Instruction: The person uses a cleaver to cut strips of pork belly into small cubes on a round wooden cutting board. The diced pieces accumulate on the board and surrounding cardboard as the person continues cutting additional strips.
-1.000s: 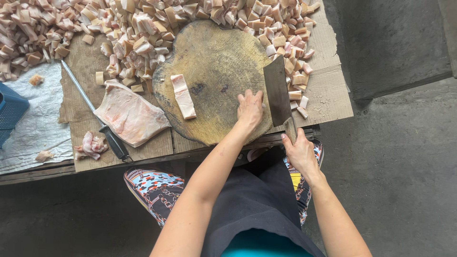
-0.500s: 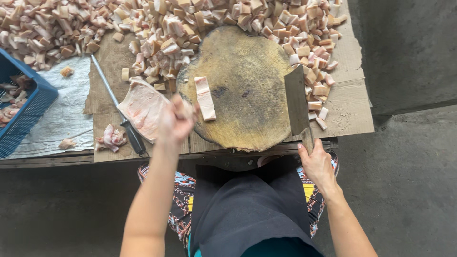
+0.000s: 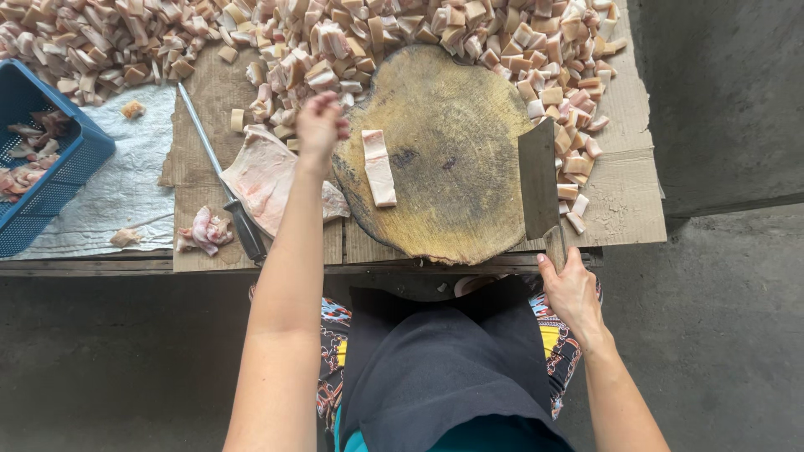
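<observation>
- Your right hand (image 3: 571, 289) is wrapped around the cleaver (image 3: 538, 180) handle, the blade lying flat at the round chopping block's (image 3: 452, 201) right edge — parked, within reach.
- Your left hand (image 3: 320, 125) hovers loosely curled, holding nothing, over the block's left rim.
- 1 meat strip (image 3: 378, 167) lies left of centre on the block, long axis running away from you — square to a sideways cut.

The blue basket (image 3: 50, 167) is cut off by the left edge, and the heap of cut meat cubes (image 3: 352, 33) runs past the top edge. The left hand (image 3: 320, 125) is motion-blurred; whether its fingers (image 3: 322, 105) hold anything cannot be told. The right hand (image 3: 569, 289) hides most of the cleaver (image 3: 538, 180) handle.
</observation>
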